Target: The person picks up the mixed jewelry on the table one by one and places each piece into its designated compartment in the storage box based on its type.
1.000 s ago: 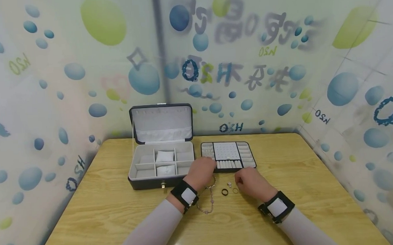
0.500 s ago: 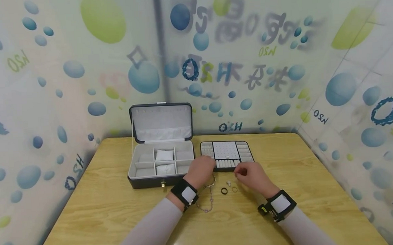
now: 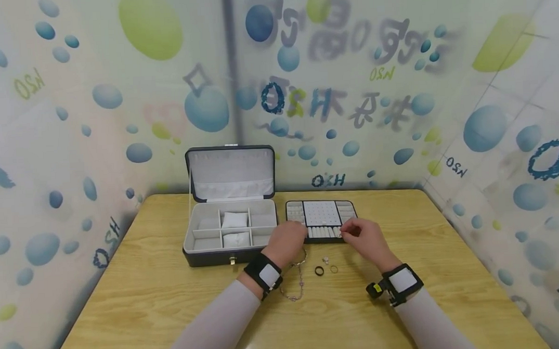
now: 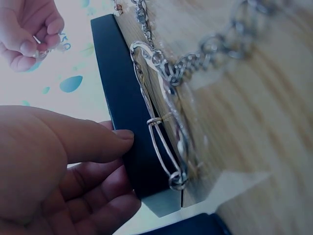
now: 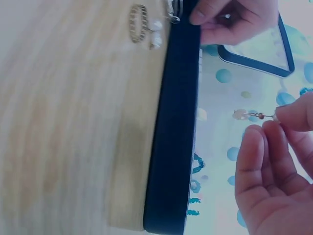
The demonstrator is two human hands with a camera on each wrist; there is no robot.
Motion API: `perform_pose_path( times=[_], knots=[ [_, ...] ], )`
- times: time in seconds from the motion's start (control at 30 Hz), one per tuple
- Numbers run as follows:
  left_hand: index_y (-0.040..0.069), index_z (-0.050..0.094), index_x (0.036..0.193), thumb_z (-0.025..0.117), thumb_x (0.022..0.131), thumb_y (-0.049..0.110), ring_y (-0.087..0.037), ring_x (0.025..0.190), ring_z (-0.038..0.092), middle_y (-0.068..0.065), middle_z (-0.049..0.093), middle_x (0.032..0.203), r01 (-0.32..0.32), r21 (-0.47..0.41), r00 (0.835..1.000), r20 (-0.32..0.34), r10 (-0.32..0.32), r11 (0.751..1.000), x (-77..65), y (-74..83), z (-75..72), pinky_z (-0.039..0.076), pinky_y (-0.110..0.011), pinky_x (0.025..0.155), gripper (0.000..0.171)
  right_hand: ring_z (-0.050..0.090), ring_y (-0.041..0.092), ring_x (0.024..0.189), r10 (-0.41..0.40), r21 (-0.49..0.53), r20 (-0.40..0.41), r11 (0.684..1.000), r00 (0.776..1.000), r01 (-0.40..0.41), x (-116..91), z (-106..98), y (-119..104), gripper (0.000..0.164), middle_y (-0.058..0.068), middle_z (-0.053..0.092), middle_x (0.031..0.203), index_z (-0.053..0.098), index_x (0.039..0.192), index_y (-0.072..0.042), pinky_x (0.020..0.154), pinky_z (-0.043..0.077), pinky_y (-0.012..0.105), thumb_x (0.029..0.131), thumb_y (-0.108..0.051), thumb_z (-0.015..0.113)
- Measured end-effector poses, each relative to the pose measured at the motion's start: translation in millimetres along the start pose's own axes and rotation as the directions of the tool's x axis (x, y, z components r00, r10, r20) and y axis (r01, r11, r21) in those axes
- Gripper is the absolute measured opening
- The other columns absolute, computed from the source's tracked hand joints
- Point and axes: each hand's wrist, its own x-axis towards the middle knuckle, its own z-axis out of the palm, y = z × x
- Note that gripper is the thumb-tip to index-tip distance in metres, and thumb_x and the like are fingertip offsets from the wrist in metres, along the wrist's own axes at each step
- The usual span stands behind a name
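Note:
My left hand [image 3: 286, 242] holds the left end of the dark jewelry tray [image 3: 322, 214], its thumb against the tray's front side [image 4: 115, 98] in the left wrist view. My right hand [image 3: 368, 241] is over the tray's right front corner. Between its thumb and fingertips it pinches a small dangling earring [image 5: 240, 114] with a pale bead, hanging clear of the tray. Close to my left hand, a silver bangle [image 4: 142, 88] and a chain [image 3: 301, 285] lie on the table. Nearer the middle are a black ring [image 3: 319, 270], a thin ring [image 3: 334, 269] and a small pearly earring [image 3: 325, 260].
An open black jewelry box [image 3: 208, 259] stands left of the tray, lid raised, with two white cushions [image 3: 234, 220] in its compartments. The wooden table [image 3: 428, 251] ends at a wall [image 3: 377, 154] printed with blue and green drops.
My right hand has risen from the table beside the rings and moved forward to the tray's right front corner, with the earring between its fingertips. My left hand stays at the tray.

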Motion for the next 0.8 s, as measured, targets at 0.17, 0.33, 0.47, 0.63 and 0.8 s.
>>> perform_pose_path(
  times=[0.17, 0.33, 0.47, 0.63, 0.8],
  knots=[
    [0.019, 0.078, 0.086, 0.072, 0.098, 0.008, -0.016, 0.08, 0.071, 0.002, 0.075, 0.084, 0.008, 0.02, 1.0, 0.004, -0.008, 1.0, 1.1, -0.8, 1.3, 0.06, -0.032, 0.067, 0.018, 0.059, 0.013, 0.075, 0.017, 0.055, -0.013, 0.998, 1.0, -0.016, 6.4, -5.5, -2.5, 0.008, 0.008, 0.074, 0.09, 0.075, 0.098, -0.001, 0.068, 0.049, 0.024, 0.094, -0.008, 0.078],
    [0.019, 0.078, 0.086, 0.073, 0.097, 0.008, -0.015, 0.081, 0.071, 0.002, 0.074, 0.084, 0.006, 0.021, 1.0, 0.001, -0.006, 1.0, 1.9, -0.6, 2.6, 0.06, -0.032, 0.068, 0.017, 0.06, 0.013, 0.078, 0.041, 0.13, -0.042, 0.991, 0.998, -0.035, 14.1, -6.9, -5.6, 0.005, 0.013, 0.074, 0.093, 0.076, 0.098, -0.001, 0.069, 0.05, 0.022, 0.094, -0.003, 0.074],
    [0.019, 0.078, 0.086, 0.073, 0.097, 0.007, -0.016, 0.081, 0.071, 0.002, 0.074, 0.083, 0.004, 0.019, 1.0, 0.006, -0.004, 1.0, 2.3, 0.5, 2.2, 0.06, -0.033, 0.068, 0.017, 0.062, 0.014, 0.083, 0.095, 0.186, -0.052, 0.979, 0.994, -0.083, 20.3, -6.5, -6.7, 0.008, 0.012, 0.074, 0.097, 0.076, 0.102, -0.002, 0.073, 0.054, 0.021, 0.096, -0.006, 0.073],
    [0.019, 0.078, 0.088, 0.075, 0.096, 0.008, -0.016, 0.082, 0.071, 0.002, 0.074, 0.084, 0.017, 0.026, 0.999, 0.028, -0.017, 1.0, 1.1, 1.2, 0.8, 0.06, -0.033, 0.069, 0.014, 0.066, 0.013, 0.087, 0.131, 0.319, -0.034, 0.941, 0.991, -0.113, 29.3, -8.2, -10.9, 0.019, 0.007, 0.073, 0.099, 0.073, 0.11, 0.005, 0.079, 0.058, 0.021, 0.099, -0.009, 0.071],
    [0.018, 0.078, 0.089, 0.076, 0.094, 0.009, -0.016, 0.082, 0.071, 0.001, 0.074, 0.085, 0.007, 0.045, 0.999, 0.04, -0.009, 0.999, 0.4, 1.6, -1.3, 0.06, -0.033, 0.069, 0.011, 0.071, 0.008, 0.087, 0.144, 0.506, -0.019, 0.855, 0.989, -0.115, 42.5, -10.0, -16.7, 0.024, 0.002, 0.072, 0.098, 0.068, 0.114, 0.012, 0.083, 0.061, 0.02, 0.101, -0.008, 0.069]
  ],
)
